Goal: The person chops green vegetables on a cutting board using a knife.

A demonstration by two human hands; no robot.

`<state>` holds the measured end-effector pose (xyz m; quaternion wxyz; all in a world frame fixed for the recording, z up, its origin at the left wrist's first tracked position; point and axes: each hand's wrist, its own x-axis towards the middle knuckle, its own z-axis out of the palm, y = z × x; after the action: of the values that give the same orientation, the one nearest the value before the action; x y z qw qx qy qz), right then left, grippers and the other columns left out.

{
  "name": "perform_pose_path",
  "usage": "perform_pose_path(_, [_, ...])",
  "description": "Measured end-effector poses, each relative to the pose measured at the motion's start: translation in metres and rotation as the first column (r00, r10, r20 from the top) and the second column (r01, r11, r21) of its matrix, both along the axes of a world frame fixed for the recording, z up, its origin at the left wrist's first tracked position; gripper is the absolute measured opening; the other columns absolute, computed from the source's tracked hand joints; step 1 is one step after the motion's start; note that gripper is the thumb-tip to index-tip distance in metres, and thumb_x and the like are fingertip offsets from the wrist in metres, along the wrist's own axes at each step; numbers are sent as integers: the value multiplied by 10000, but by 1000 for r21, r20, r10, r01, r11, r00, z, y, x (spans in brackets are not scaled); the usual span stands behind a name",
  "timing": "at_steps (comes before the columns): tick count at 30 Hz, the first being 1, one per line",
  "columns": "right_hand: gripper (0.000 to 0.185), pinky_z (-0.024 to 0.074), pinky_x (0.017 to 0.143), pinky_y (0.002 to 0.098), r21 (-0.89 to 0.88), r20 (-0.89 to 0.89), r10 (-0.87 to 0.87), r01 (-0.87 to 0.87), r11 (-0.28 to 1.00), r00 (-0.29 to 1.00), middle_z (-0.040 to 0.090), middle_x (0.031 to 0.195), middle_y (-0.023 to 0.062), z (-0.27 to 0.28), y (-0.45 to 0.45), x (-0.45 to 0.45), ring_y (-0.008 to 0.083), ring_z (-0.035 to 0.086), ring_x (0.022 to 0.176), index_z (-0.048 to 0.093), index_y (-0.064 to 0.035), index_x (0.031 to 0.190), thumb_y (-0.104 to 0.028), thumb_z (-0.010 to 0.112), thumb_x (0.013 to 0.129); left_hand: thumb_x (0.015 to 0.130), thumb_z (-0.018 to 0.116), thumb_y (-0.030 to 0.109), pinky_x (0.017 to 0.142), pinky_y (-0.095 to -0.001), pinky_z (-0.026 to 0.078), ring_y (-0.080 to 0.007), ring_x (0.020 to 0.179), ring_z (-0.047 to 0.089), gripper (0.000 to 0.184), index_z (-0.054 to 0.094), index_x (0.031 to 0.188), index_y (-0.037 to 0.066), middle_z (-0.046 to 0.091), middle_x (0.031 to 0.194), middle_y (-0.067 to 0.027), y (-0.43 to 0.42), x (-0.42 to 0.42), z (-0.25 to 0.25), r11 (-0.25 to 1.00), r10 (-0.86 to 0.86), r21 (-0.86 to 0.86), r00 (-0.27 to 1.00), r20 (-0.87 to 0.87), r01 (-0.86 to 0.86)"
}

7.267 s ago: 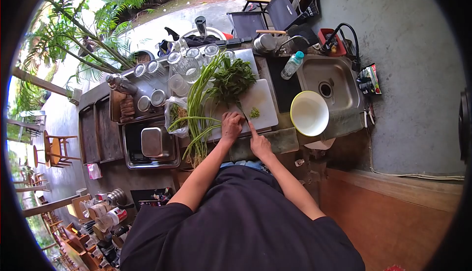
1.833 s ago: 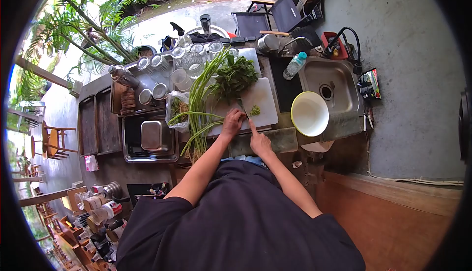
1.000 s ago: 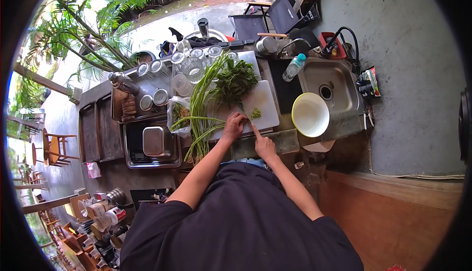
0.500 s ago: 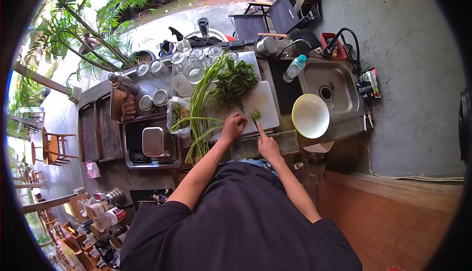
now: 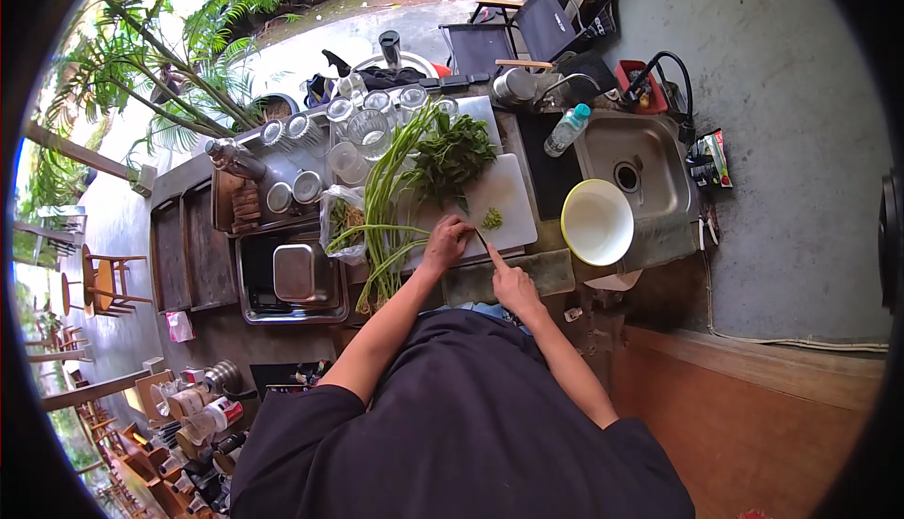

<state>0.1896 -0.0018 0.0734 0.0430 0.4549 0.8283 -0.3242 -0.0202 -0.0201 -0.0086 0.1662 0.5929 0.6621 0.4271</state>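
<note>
On the white cutting board (image 5: 509,189), my left hand (image 5: 446,241) is closed over something small at the board's lower edge, hidden by the fingers. My right hand (image 5: 513,287) grips a knife (image 5: 482,236), its index finger stretched along the top and the blade beside the left fingertips. A small pile of chopped green pieces (image 5: 492,218) lies just beyond the blade. Leafy greens (image 5: 450,156) cover the board's far left part. Long green stems (image 5: 379,197) run down its left side, over the near edge of the counter.
A white bowl with a yellow-green rim (image 5: 597,222) stands right of the board, before the sink (image 5: 650,156). A bottle with a turquoise cap (image 5: 567,131) is beyond it. Several glasses (image 5: 368,133), a plastic bag (image 5: 341,225) and a metal tray (image 5: 247,304) are to the left.
Half a second ago the knife was farther right, near the chopped pile; now its blade is back against the left fingertips. The left hand has barely moved.
</note>
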Motion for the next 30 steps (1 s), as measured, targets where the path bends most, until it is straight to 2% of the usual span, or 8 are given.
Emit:
perform_pose_path(6, [701, 507, 838, 619, 16, 56, 15, -15, 1000, 998, 676, 878, 320, 2, -4, -3, 512, 660, 866, 274, -311, 1571, -166, 523, 932, 777, 716, 43, 816, -428, 505, -336, 905, 619, 142, 746, 914, 63, 648, 888, -122, 0, 0, 1, 1000, 5, -16, 1000, 8, -5])
perform_pose_path(17, [804, 507, 817, 631, 33, 41, 13, -14, 999, 999, 664, 822, 314, -34, 0, -12, 516, 659, 832, 128, -357, 1595, -147, 520, 926, 788, 716, 36, 819, -421, 503, -326, 918, 612, 119, 727, 906, 44, 644, 893, -111, -1, 1, 4, 1000, 3, 23, 1000, -16, -2])
perform_pose_path(30, [784, 508, 803, 636, 47, 67, 18, -21, 999, 998, 661, 802, 317, -30, -2, -12, 521, 659, 817, 144, -362, 1592, -158, 513, 931, 801, 732, 63, 798, -426, 506, -331, 912, 612, 105, 725, 903, 39, 634, 891, -121, 0, -1, 0, 999, 10, 32, 1000, 4, -10])
